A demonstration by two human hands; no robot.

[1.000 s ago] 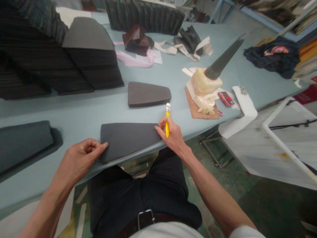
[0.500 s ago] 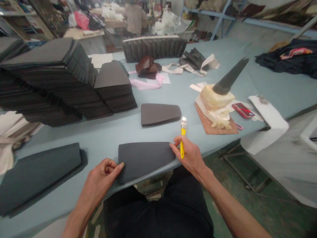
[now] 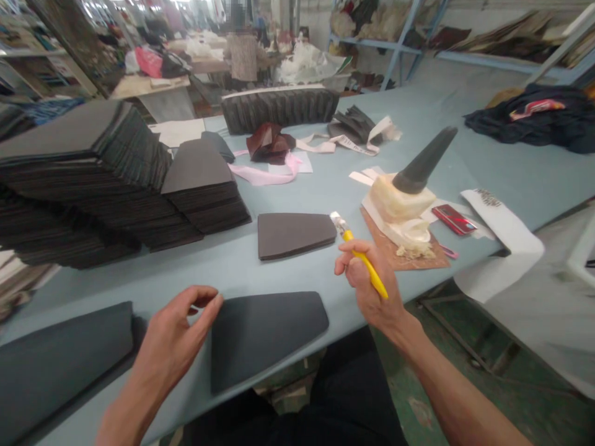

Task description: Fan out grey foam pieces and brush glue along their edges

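My right hand point(image 3: 372, 282) is closed around a yellow-handled paintbrush point(image 3: 367, 263). Its pale bristles point up and left, close to the narrow end of a small stack of grey tapered panels point(image 3: 295, 235). A larger dark grey tapered panel point(image 3: 267, 337) lies flat at the table's near edge. At its upper left corner, the thumb and forefinger of my left hand point(image 3: 190, 322) come together in a pinch. To the right, a dark cone-shaped thing point(image 3: 425, 162) leans out of a cream-coloured block point(image 3: 400, 197), with whitish, glue-like stuff around it on a brown sheet point(image 3: 381, 244).
Tall stacks of dark panels point(image 3: 83, 186) stand at left, and more dark panels point(image 3: 69, 347) lie at the near left. A red phone-like case point(image 3: 454, 219) and a white paper strip point(image 3: 504, 220) lie at right. Behind are a pink ribbon point(image 3: 269, 176) and dark cloth point(image 3: 534, 121).
My right hand has left the dark panel's narrow end and moved right, tilting the brush. My left hand has shifted to the panel's upper corner. The view has tipped up slightly.
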